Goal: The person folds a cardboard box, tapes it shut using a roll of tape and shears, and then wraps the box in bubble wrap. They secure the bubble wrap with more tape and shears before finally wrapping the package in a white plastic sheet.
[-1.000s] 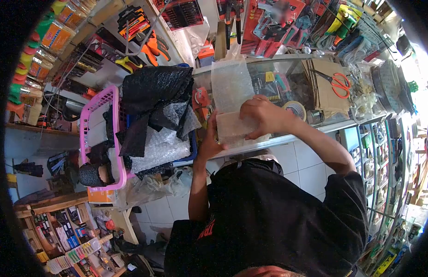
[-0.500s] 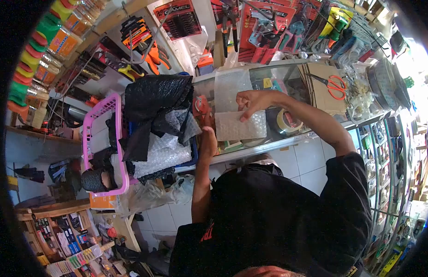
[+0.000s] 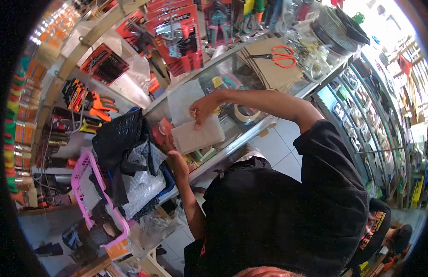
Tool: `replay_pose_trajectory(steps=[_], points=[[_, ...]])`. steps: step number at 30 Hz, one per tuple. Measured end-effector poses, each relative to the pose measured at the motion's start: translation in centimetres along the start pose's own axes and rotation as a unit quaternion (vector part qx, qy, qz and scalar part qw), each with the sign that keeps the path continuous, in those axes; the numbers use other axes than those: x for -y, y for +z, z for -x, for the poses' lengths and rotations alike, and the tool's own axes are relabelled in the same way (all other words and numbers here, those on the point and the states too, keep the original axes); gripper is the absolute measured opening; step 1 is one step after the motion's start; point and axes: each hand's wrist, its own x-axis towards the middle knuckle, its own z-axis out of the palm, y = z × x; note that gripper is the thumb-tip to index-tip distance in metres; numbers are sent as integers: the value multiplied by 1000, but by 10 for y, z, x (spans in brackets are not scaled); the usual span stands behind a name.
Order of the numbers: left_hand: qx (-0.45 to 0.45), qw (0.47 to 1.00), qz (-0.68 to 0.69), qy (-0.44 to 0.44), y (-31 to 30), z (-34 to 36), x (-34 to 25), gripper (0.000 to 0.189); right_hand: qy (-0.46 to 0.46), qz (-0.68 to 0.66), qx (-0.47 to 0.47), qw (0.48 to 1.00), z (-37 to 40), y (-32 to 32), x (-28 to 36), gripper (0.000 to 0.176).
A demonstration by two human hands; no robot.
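Note:
A folded piece of clear bubble wrap (image 3: 198, 135) lies on the glass counter, with another pale sheet (image 3: 184, 99) spread behind it. My right hand (image 3: 208, 107) is over the fold between them. Its fingers curl around a small pale bit that I cannot make out, and the thumb presses down on the bubble wrap. At the wrap's left edge, my left hand (image 3: 178, 162) rests with fingers stretched upward beside a red packaged item (image 3: 162, 130). Whether those fingertips touch the red item is hard to tell.
A roll of tape (image 3: 246, 113) sits right of the wrap. Orange-handled scissors (image 3: 282, 56) lie on cardboard (image 3: 264, 76) farther back. To the left, black plastic wrap (image 3: 117, 138) and bubble wrap scraps (image 3: 142, 191) pile up beside a pink basket (image 3: 80, 184). Packaged tools (image 3: 174, 37) hang behind.
The view has turned, so the counter now slants. My right hand has come down, its thumb now on the bubble wrap. My left hand stays at the wrap's left edge.

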Motion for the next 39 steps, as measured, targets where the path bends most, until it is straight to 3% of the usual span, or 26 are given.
replay_pose_trajectory(steps=[4,7,10,13,16,21,25,29,34,37,39], points=[[-67,995,70,16,-4,-4,-83,89,-3,5,5,1000,-2,0,-3,71],[-69,984,-56,152,-10,-6,-133,92,4,21,13,1000,-8,0,-7,72],[52,917,-295,264,-19,-9,-165,92,24,54,19,998,-3,-2,4,72],[138,906,-343,205,-11,-10,-179,96,17,92,6,996,-7,-3,3,71],[147,898,-374,182,-7,-13,-175,102,-1,99,54,994,-23,-8,-9,72],[148,898,-365,199,-6,-23,-165,105,15,70,57,996,-25,-3,-11,76],[121,883,-395,224,-2,-18,-163,105,1,107,6,994,-7,-1,2,86],[117,885,-392,221,-1,-18,-161,98,-19,85,-11,996,-10,6,-6,96],[118,891,-372,232,-2,-22,-158,94,-50,119,-41,991,35,16,28,99],[129,879,-396,232,-4,-27,-162,97,-50,291,-87,951,65,18,54,96],[137,882,-388,228,-6,-28,-159,96,-92,308,-136,937,82,30,60,88]])
